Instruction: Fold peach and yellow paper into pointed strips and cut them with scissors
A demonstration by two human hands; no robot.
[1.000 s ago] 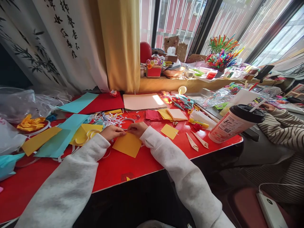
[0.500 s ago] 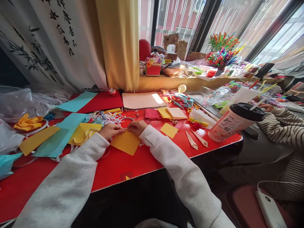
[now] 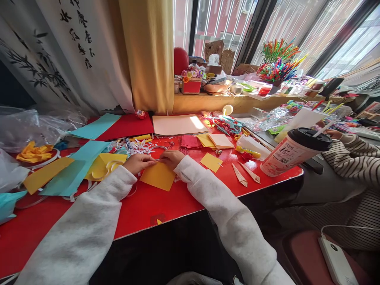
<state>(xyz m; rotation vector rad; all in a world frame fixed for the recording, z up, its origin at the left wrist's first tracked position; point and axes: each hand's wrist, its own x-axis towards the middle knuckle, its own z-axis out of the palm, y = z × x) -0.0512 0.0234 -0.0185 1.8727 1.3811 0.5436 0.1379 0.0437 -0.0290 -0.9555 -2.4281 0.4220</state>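
A square of yellow paper (image 3: 158, 177) is pinched along its far edge between my two hands, over the red table. My left hand (image 3: 139, 162) is closed at its far left part, fingertips together. Close beside it, my right hand (image 3: 172, 159) grips the far right part with thumb and fingers. Just behind my fingers lies a white ring-shaped strip (image 3: 157, 148). To the right of the held sheet rests a smaller yellow paper square (image 3: 211, 162). Two folded pale paper petals (image 3: 239, 175) lie farther right.
Stacked paper squares (image 3: 191, 141) and a glue stick (image 3: 248, 152) lie behind. A lidded cup (image 3: 292, 152) stands at the table's right end. Blue paper (image 3: 78, 170) and a yellow paper flower (image 3: 35, 152) are at left. Another person's striped sleeve (image 3: 352, 158) shows at right.
The yellow square has turned slightly in my fingers, its near corner shifting up and a little left. Both hands keep their grip in nearly the same place.
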